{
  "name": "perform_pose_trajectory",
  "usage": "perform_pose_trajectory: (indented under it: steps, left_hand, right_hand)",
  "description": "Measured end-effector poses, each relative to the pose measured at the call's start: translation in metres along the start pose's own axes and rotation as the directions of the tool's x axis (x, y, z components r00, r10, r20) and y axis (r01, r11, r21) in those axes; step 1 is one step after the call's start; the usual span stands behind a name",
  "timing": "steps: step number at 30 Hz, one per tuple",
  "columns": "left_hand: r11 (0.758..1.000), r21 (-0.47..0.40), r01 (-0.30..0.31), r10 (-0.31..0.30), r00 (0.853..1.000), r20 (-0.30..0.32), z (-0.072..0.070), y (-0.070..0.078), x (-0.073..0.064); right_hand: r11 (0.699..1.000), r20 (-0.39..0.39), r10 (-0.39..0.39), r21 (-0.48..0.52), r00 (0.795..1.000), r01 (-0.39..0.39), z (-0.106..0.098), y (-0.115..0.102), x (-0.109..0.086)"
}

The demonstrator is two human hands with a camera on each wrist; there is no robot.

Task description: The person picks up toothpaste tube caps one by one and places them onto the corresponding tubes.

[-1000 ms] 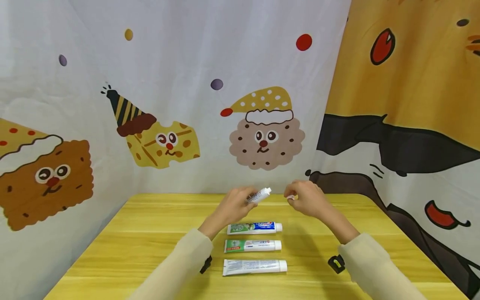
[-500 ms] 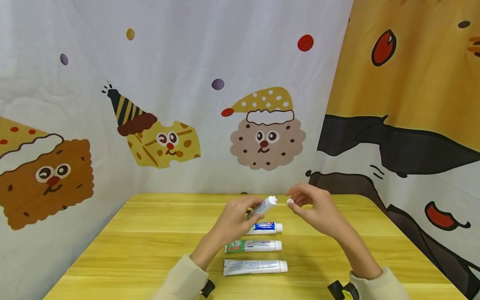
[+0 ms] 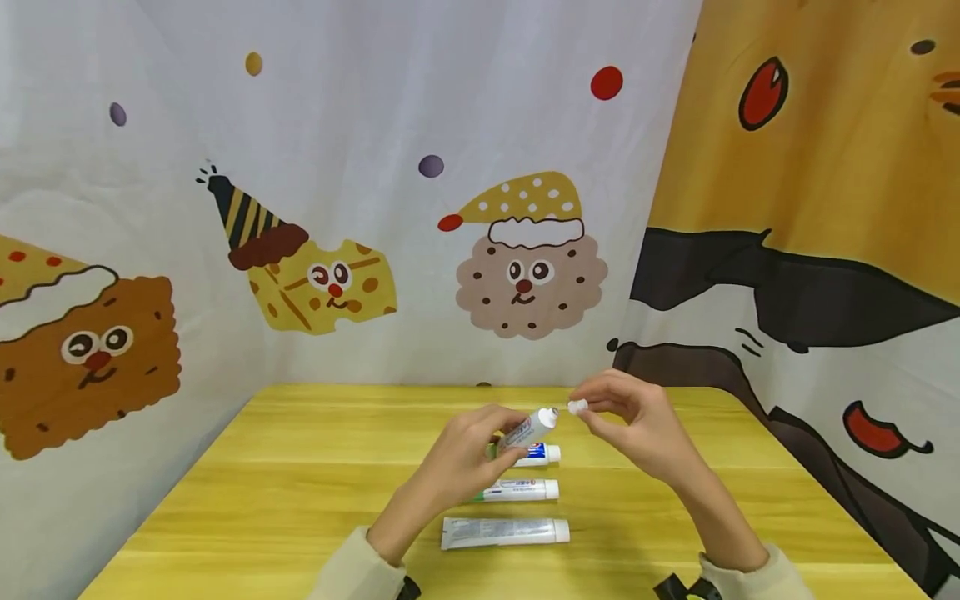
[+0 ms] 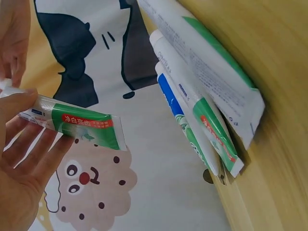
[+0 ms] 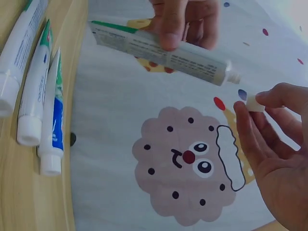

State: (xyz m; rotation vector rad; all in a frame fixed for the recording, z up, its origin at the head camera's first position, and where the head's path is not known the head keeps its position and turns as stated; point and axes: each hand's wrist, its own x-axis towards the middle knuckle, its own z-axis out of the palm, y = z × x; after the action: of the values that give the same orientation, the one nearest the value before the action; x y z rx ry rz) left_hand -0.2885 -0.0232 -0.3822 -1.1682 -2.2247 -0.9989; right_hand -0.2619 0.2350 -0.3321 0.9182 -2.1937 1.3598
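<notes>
My left hand (image 3: 471, 454) holds a toothpaste tube (image 4: 82, 122) between thumb and fingers above the table, its nozzle (image 5: 234, 77) bare and tilted up to the right. The tube is white with a green and red end. Just right of the nozzle, my right hand (image 3: 637, 425) pinches a small white cap (image 5: 255, 103) between thumb and forefinger. A narrow gap separates cap and nozzle. Below the hands lie three capped tubes in a row: a blue and green one (image 5: 57, 122), a green and white one (image 3: 525, 490) and a mostly white one (image 3: 502, 532), caps to the right.
The tubes lie on a yellow wood-grain table (image 3: 285, 500). Behind it and at both sides hangs a white curtain (image 3: 360, 100) printed with cartoon food figures. Dark straps (image 3: 678, 587) sit at the wrists.
Both hands have come lower and nearer the person. The right hand has turned so the cap shows, and the held tube's bare nozzle now faces the cap. The tubes on the table have stayed put.
</notes>
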Motion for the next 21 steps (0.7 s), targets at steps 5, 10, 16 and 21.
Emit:
perform_pose_trajectory:
  steps: [5, 10, 16, 21]
  left_hand:
    - [0.999, 0.032, -0.021, 0.02, 1.0, 0.011, 0.003, 0.004, -0.002]
    - [0.997, 0.056, -0.052, 0.053, 0.999, -0.003, 0.002, 0.008, -0.003]
    - [0.995, 0.059, -0.077, 0.079, 0.996, -0.035, -0.001, 0.008, -0.003]
    - [0.991, 0.089, -0.099, 0.103, 0.994, -0.031, -0.001, 0.008, -0.001]
  right_hand:
    - [0.998, -0.008, -0.011, 0.059, 1.0, 0.012, -0.001, -0.007, -0.002]
    - [0.999, -0.003, -0.044, 0.016, 0.999, 0.044, 0.004, -0.012, -0.001]
    - [0.992, 0.016, -0.093, -0.083, 0.996, 0.094, 0.007, -0.015, -0.002]
    - [0.987, 0.022, -0.108, -0.119, 0.994, 0.11, 0.008, -0.014, -0.002]
